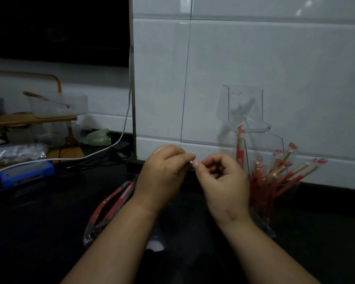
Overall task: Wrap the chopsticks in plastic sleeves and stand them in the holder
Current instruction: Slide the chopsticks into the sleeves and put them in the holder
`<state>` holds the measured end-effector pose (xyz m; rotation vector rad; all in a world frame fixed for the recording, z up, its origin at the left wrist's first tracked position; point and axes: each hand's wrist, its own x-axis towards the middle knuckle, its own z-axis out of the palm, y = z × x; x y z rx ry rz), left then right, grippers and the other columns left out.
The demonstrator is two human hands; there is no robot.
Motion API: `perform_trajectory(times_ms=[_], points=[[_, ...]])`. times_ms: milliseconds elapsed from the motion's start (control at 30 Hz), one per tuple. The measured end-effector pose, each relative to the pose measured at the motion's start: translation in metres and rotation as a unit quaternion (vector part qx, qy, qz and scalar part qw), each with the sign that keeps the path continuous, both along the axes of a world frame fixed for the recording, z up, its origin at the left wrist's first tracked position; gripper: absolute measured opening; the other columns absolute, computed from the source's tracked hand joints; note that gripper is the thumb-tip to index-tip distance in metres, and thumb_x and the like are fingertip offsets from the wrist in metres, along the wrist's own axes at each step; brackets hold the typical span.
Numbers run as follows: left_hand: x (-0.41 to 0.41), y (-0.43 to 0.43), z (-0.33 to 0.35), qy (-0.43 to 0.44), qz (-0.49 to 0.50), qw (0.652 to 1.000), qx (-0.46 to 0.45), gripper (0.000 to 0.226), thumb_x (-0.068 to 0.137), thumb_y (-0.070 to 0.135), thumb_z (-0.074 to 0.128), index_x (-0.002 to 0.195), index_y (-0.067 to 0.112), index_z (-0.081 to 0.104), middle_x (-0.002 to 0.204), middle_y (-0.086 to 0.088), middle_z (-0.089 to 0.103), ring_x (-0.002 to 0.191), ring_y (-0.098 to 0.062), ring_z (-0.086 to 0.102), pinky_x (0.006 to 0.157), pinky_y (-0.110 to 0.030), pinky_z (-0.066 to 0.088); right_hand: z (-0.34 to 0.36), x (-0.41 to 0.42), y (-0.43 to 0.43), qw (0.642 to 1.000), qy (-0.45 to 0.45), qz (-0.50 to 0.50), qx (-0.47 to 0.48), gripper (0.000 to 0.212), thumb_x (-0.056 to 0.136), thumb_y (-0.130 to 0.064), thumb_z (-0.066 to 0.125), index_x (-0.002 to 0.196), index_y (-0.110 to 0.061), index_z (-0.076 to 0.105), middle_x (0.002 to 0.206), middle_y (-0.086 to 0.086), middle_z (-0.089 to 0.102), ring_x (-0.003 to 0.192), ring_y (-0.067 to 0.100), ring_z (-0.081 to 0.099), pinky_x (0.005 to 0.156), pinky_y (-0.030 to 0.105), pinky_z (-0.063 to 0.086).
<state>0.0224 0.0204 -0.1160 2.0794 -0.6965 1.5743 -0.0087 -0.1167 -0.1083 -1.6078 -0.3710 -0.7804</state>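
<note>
My left hand (162, 177) and my right hand (221, 179) meet above the dark counter, fingers curled. Between their fingertips a pale chopstick end (191, 162) shows; both hands pinch it, and the rest is hidden under my left hand. To the right stands the clear holder (262, 203), with several wrapped chopsticks (285, 173) in red-printed sleeves leaning out of it. A pack of red-and-clear plastic sleeves (111, 203) lies on the counter left of my left wrist.
A tall clear acrylic stand (242, 107) leans against the white tiled wall (275, 58) behind the holder. On the left are a blue box (27, 171), a white cable (103, 148), a wooden rack (29, 119) with plastic tubs and bagged items.
</note>
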Motion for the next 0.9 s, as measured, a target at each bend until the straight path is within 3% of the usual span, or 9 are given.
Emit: perform_trajectory(times_ms=[100, 200, 267, 400, 500, 567, 667, 733, 900], points=[[-0.002, 0.002, 0.003, -0.009, 0.016, 0.999, -0.045, 0.022, 0.087, 0.023, 0.065, 0.097, 0.007, 0.077, 0.084, -0.005, 0.068, 0.081, -0.015, 0.056, 0.075, -0.025, 0.045, -0.001, 0.002, -0.001, 1.0, 0.001, -0.003, 0.01, 0.02, 0.082, -0.009, 0.075, 0.071, -0.012, 0.058, 0.059, -0.002, 0.053, 0.055, 0.007, 0.048, 0.053, 0.022, 0.042], [-0.01, 0.004, 0.007, 0.032, -0.01, 0.982, -0.188, 0.029, 0.086, 0.018, 0.072, 0.115, 0.021, 0.068, 0.088, 0.007, 0.065, 0.081, -0.007, 0.059, 0.077, -0.017, 0.047, -0.002, 0.005, -0.004, 1.0, 0.012, -0.006, -0.005, 0.021, 0.084, -0.008, 0.072, 0.071, -0.01, 0.056, 0.058, -0.006, 0.049, 0.053, 0.004, 0.045, 0.052, 0.018, 0.038], [-0.013, 0.008, 0.01, 0.046, -0.031, 0.955, -0.293, 0.028, 0.088, 0.018, 0.072, 0.111, 0.031, 0.062, 0.09, 0.014, 0.063, 0.084, -0.002, 0.062, 0.079, -0.014, 0.049, -0.004, 0.008, -0.005, 0.999, 0.039, -0.002, -0.025, 0.018, 0.086, -0.008, 0.07, 0.074, -0.012, 0.057, 0.059, -0.007, 0.049, 0.053, 0.003, 0.045, 0.052, 0.016, 0.037], [-0.012, 0.013, 0.016, 0.054, -0.055, 0.901, -0.427, 0.017, 0.091, 0.013, 0.07, 0.096, 0.027, 0.06, 0.087, 0.014, 0.063, 0.081, -0.001, 0.063, 0.075, -0.02, 0.053, -0.01, 0.017, -0.006, 0.989, 0.092, -0.016, -0.113, 0.021, 0.086, -0.009, 0.067, 0.081, -0.028, 0.06, 0.075, -0.009, 0.059, 0.062, -0.001, 0.05, 0.06, 0.013, 0.04], [-0.003, 0.023, 0.017, 0.073, -0.065, 0.84, -0.533, 0.015, 0.091, 0.016, 0.07, 0.091, 0.029, 0.062, 0.081, 0.007, 0.064, 0.074, -0.011, 0.063, 0.065, -0.021, 0.053, -0.013, 0.019, -0.007, 0.971, 0.121, -0.031, -0.202, 0.024, 0.087, -0.018, 0.068, 0.108, -0.028, 0.064, 0.107, -0.005, 0.065, 0.093, 0.005, 0.059, 0.084, 0.022, 0.047], [0.003, 0.031, 0.015, 0.103, -0.087, 0.772, -0.621, 0.007, 0.092, 0.02, 0.07, 0.092, 0.024, 0.064, 0.075, 0.004, 0.062, 0.065, -0.01, 0.059, 0.061, -0.024, 0.052, -0.013, 0.017, -0.007, 0.955, 0.136, -0.034, -0.261, 0.038, 0.088, -0.03, 0.068, 0.125, -0.024, 0.061, 0.121, -0.005, 0.062, 0.112, 0.013, 0.057, 0.098, 0.027, 0.045], [0.012, 0.036, 0.009, 0.146, -0.127, 0.691, -0.696, 0.007, 0.092, 0.022, 0.07, 0.09, 0.018, 0.064, 0.069, 0.001, 0.06, 0.053, -0.006, 0.052, 0.056, -0.024, 0.048, -0.011, 0.011, -0.004, 0.942, 0.175, -0.005, -0.287, 0.033, 0.093, -0.042, 0.059, 0.122, -0.027, 0.061, 0.114, -0.006, 0.066, 0.106, 0.015, 0.06, 0.092, 0.028, 0.047], [0.015, 0.036, 0.008, 0.161, -0.132, 0.682, -0.701, 0.011, 0.092, 0.023, 0.07, 0.085, 0.017, 0.064, 0.064, 0.001, 0.057, 0.05, -0.007, 0.047, 0.052, -0.026, 0.043, -0.012, 0.01, -0.003, 0.931, 0.187, -0.007, -0.312, 0.02, 0.095, -0.04, 0.056, 0.108, -0.029, 0.066, 0.099, -0.007, 0.069, 0.094, 0.017, 0.062, 0.084, 0.031, 0.05], [0.014, 0.031, 0.008, 0.198, -0.151, 0.703, -0.666, 0.016, 0.091, 0.025, 0.071, 0.079, 0.017, 0.066, 0.066, 0.0, 0.061, 0.054, -0.01, 0.05, 0.051, -0.028, 0.045, -0.012, 0.011, -0.005, 0.918, 0.204, -0.011, -0.339, 0.007, 0.091, -0.037, 0.062, 0.091, -0.031, 0.067, 0.085, -0.01, 0.067, 0.081, 0.011, 0.061, 0.077, 0.029, 0.051]])
